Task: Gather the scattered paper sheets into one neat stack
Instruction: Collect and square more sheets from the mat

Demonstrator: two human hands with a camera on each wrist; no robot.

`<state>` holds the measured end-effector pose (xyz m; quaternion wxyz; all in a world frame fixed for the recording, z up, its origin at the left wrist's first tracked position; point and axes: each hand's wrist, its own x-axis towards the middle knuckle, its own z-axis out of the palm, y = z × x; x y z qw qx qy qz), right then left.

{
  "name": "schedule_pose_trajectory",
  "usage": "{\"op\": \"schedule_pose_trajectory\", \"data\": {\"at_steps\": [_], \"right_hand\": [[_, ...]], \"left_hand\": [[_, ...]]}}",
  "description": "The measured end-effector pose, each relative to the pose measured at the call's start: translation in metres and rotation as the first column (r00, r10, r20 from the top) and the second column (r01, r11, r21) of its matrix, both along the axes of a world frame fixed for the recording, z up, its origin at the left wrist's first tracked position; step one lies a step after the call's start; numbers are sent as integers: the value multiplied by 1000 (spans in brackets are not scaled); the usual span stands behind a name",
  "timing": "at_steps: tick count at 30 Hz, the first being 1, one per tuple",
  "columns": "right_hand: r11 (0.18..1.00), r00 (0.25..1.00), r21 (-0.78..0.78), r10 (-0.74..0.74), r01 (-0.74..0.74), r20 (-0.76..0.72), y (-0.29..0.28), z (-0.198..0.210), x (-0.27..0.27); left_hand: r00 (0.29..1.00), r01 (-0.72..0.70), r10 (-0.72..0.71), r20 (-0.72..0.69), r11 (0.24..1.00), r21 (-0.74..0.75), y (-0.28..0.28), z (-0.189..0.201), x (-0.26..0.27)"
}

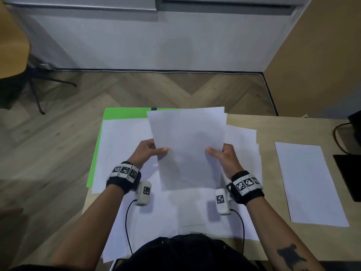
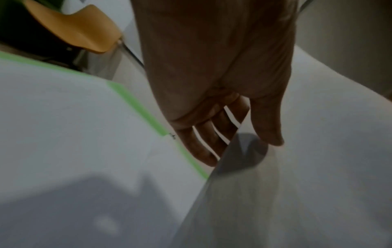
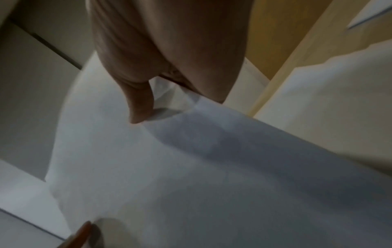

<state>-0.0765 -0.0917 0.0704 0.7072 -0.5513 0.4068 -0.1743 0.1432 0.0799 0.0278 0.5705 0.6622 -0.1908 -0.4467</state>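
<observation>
A bundle of white paper sheets (image 1: 187, 145) is held up above the table, tilted, its edges slightly fanned at the top right. My left hand (image 1: 151, 151) pinches its left edge, thumb on the front and fingers behind; the left wrist view shows the left hand (image 2: 244, 134) with the sheet (image 2: 307, 167) between thumb and fingers. My right hand (image 1: 220, 153) pinches the right edge the same way, and in the right wrist view the right hand's (image 3: 148, 109) thumb presses on the paper (image 3: 191, 167). More white sheets (image 1: 121, 145) lie flat below, and a single sheet (image 1: 308, 182) lies apart at the right.
A green sheet (image 1: 121, 113) lies under the papers at the light wooden table's (image 1: 273, 130) far left corner. Several fanned sheets (image 1: 246, 141) lie right of the bundle. A black device with a cable (image 1: 349, 133) sits at the right edge. A chair (image 1: 11, 55) stands on the floor at the left.
</observation>
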Motion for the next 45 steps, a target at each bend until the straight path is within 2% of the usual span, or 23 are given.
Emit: {"op": "schedule_pose_trajectory", "data": {"at_steps": [5,9,12,15,18,21,24,27,31,34,36,39,41,45], "right_hand": [[994,991,-51,-86,92,100,-11,28,-1],[992,986,-77,-92,103,137,-12,28,-4],[993,988,-57,-96,103,117,-8,19,-7],[994,994,-31,-105,106,28,-4,6,-6],[986,987,42,-159,161,-27,-3,-3,-2],[977,982,100,-186,189,-42,-4,-10,-1],[990,993,91,-105,110,-56,0,-18,3],[1000,980,-10,-13,11,-199,-6,-46,0],[990,900,-142,-81,21,-429,-27,-83,-22],[935,750,-355,-231,-5,-619,-48,-107,-49],[918,645,-396,-283,-33,-709,-60,-117,-65],[937,487,-340,-263,-76,-833,-70,-126,-77],[945,457,-310,-230,-106,-859,-69,-132,-79],[918,361,-291,-184,-270,-914,-59,-142,-77]], "left_hand": [[998,31,-22,67,991,-127,-17,40,-7],[998,6,10,68,973,-229,-22,52,-24],[997,33,-22,70,988,-153,-19,39,-31],[994,79,-76,84,996,-38,-17,19,-35],[990,63,-67,124,998,29,-16,6,-36],[993,38,-43,107,998,54,-16,1,-36],[985,-3,-18,170,992,123,-11,-7,-36],[970,-57,1,244,973,224,-7,-24,-38],[959,-144,44,280,927,347,2,-44,-42],[955,-183,58,292,888,423,12,-56,-42],[953,-179,23,302,849,498,19,-66,-38],[953,-175,-13,303,793,584,24,-77,-32],[952,-175,-21,304,779,602,23,-80,-31],[947,-168,-56,315,752,638,23,-88,-31]]}}
